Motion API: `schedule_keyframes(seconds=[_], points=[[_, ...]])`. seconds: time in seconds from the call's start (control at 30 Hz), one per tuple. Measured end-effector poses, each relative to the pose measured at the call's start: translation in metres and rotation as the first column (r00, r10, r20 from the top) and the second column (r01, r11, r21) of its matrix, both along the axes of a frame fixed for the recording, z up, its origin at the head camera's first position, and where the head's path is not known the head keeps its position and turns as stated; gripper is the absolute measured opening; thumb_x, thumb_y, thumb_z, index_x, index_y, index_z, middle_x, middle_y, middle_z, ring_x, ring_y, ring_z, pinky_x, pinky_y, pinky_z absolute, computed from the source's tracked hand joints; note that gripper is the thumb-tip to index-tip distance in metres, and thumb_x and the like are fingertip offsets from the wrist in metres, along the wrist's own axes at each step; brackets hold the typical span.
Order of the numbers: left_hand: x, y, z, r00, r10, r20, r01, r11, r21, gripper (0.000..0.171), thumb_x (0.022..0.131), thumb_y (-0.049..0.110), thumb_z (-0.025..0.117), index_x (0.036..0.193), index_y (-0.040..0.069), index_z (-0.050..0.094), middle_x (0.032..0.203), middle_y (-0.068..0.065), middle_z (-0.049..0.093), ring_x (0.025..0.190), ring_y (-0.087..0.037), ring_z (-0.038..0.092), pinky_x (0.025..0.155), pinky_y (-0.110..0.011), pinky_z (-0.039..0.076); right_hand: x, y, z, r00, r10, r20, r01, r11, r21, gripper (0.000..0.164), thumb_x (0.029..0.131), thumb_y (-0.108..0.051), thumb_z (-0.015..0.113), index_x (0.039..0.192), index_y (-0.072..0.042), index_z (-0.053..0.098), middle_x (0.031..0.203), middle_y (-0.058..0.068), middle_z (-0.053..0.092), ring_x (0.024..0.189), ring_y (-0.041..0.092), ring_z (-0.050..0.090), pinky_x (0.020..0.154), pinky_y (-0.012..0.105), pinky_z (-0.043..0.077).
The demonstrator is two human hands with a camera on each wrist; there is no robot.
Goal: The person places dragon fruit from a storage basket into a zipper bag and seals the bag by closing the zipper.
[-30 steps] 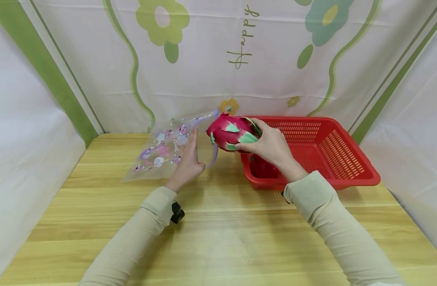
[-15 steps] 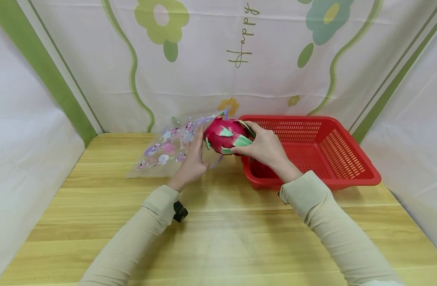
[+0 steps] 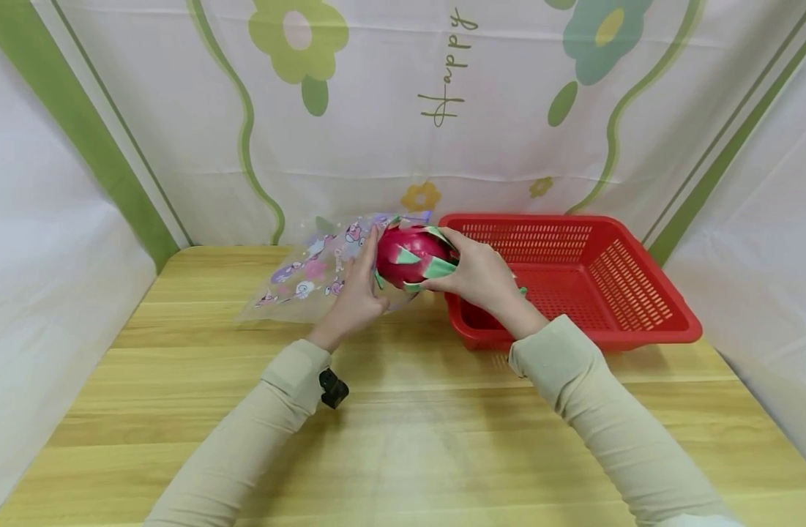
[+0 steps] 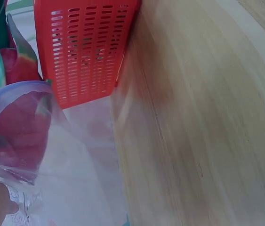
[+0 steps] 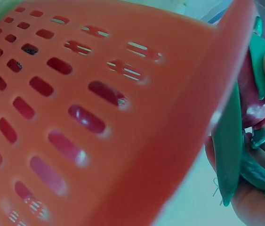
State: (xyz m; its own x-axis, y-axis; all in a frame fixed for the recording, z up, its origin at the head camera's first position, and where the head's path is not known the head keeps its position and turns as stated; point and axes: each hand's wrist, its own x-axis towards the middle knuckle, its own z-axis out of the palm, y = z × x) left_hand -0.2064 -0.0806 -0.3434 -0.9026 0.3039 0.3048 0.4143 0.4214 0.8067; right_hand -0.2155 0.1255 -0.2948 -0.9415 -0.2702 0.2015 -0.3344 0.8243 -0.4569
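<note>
My right hand (image 3: 484, 274) grips a dragon fruit (image 3: 405, 256) with red skin and green scales, fingers over its right end and thumb below. A clear zip bag (image 3: 310, 282) printed with pink and purple cartoon figures lies to the left, its lavender rim (image 4: 17, 89) around the fruit's leading end. Through the film in the left wrist view, part of the fruit shows inside the mouth. My left hand (image 3: 356, 293) has straight fingers against the bag beside the fruit; some fingers are hidden. In the right wrist view, green scales (image 5: 228, 146) stick out beside the right hand.
A red plastic basket (image 3: 646, 337) with slotted walls stands on the wooden table (image 3: 403, 439) at the right. A green tip (image 3: 523, 290) of another fruit shows inside it. Behind the table hangs a white curtain (image 3: 376, 146) with flowers.
My right hand has moved left with the dragon fruit, bringing its end into the bag's mouth. The bag's rim has shifted right over it, and my left hand has moved slightly right.
</note>
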Motion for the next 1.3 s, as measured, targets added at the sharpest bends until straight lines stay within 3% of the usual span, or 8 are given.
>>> schedule_keyframes(seconds=[0.17,0.33,0.53,0.73,0.87,0.97,1.17,1.3], points=[[0.001,0.000,0.001,1.000,0.013,-0.010,-0.013,1.000,0.007,0.108,0.066,-0.013,0.055,0.155,0.012,-0.002,0.163,-0.005,0.006,0.151,-0.026,0.003,0.119,-0.054,-0.012,0.000,-0.004,-0.001,0.999,0.045,0.000,-0.045,0.999,-0.006,0.085,0.071,-0.034,0.083,0.141,-0.010,0.044,0.130,0.013,0.060,0.109,0.029,0.061,0.093,0.044,0.052],[0.001,-0.001,0.005,1.000,0.018,-0.020,-0.018,0.999,0.027,0.109,0.065,-0.012,0.055,0.155,0.013,-0.001,0.161,-0.008,0.017,0.151,-0.025,0.006,0.119,-0.055,-0.012,0.002,-0.009,-0.002,0.994,0.106,0.018,-0.105,0.994,-0.043,0.083,0.072,-0.026,0.082,0.142,-0.005,0.042,0.132,0.015,0.058,0.112,0.030,0.059,0.096,0.045,0.051],[0.002,-0.002,0.004,1.000,0.015,-0.028,-0.014,0.999,0.040,0.106,0.066,-0.012,0.054,0.155,0.011,0.001,0.160,-0.010,0.022,0.151,-0.026,0.009,0.119,-0.056,-0.011,0.002,-0.014,-0.004,0.996,0.076,0.051,-0.074,0.996,-0.051,0.088,0.071,-0.026,0.083,0.143,-0.003,0.038,0.133,0.016,0.055,0.114,0.030,0.057,0.097,0.045,0.051],[0.001,-0.003,0.002,1.000,-0.006,-0.005,0.006,0.997,0.074,0.104,0.072,-0.009,0.061,0.155,0.011,0.002,0.160,-0.012,0.019,0.149,-0.030,0.013,0.119,-0.057,-0.011,-0.001,-0.019,-0.008,0.992,0.084,0.089,-0.081,0.996,-0.045,0.079,0.073,-0.025,0.082,0.137,0.001,0.043,0.130,0.017,0.054,0.115,0.030,0.055,0.098,0.044,0.050],[0.003,-0.002,0.000,1.000,-0.030,0.009,0.029,0.997,0.072,0.104,0.074,-0.004,0.066,0.155,0.009,0.002,0.159,-0.015,0.021,0.147,-0.035,0.019,0.118,-0.058,-0.010,0.001,-0.020,-0.012,0.995,0.095,0.031,-0.096,0.995,0.029,0.080,0.073,-0.027,0.082,0.139,-0.003,0.044,0.130,0.016,0.054,0.112,0.031,0.058,0.095,0.045,0.053],[0.005,0.000,-0.002,0.999,-0.030,0.013,0.029,0.998,0.055,0.101,0.075,-0.005,0.061,0.155,0.010,0.002,0.158,-0.016,0.022,0.146,-0.037,0.021,0.119,-0.059,-0.008,0.003,-0.020,-0.015,0.997,0.078,-0.029,-0.075,0.992,0.106,0.082,0.073,-0.033,0.082,0.141,-0.012,0.044,0.131,0.015,0.054,0.108,0.032,0.062,0.087,0.047,0.056],[0.004,-0.003,-0.004,1.000,-0.013,0.024,0.012,0.998,0.056,0.104,0.069,-0.008,0.055,0.155,0.015,0.002,0.160,-0.015,0.019,0.148,-0.035,0.016,0.119,-0.058,-0.006,0.003,-0.022,-0.017,0.997,0.045,-0.069,-0.030,0.979,0.200,0.081,0.073,-0.043,0.080,0.142,-0.021,0.045,0.127,0.012,0.059,0.094,0.031,0.066,0.073,0.046,0.058],[0.003,-0.006,-0.005,0.999,-0.029,0.042,0.026,0.998,0.062,0.107,0.064,-0.008,0.049,0.155,0.018,-0.001,0.161,-0.014,0.014,0.146,-0.033,0.019,0.119,-0.057,0.016,0.002,-0.024,-0.018,0.997,0.061,-0.047,-0.050,0.977,0.206,0.079,0.072,-0.045,0.080,0.140,-0.020,0.048,0.124,0.010,0.064,0.091,0.028,0.066,0.072,0.044,0.058]])
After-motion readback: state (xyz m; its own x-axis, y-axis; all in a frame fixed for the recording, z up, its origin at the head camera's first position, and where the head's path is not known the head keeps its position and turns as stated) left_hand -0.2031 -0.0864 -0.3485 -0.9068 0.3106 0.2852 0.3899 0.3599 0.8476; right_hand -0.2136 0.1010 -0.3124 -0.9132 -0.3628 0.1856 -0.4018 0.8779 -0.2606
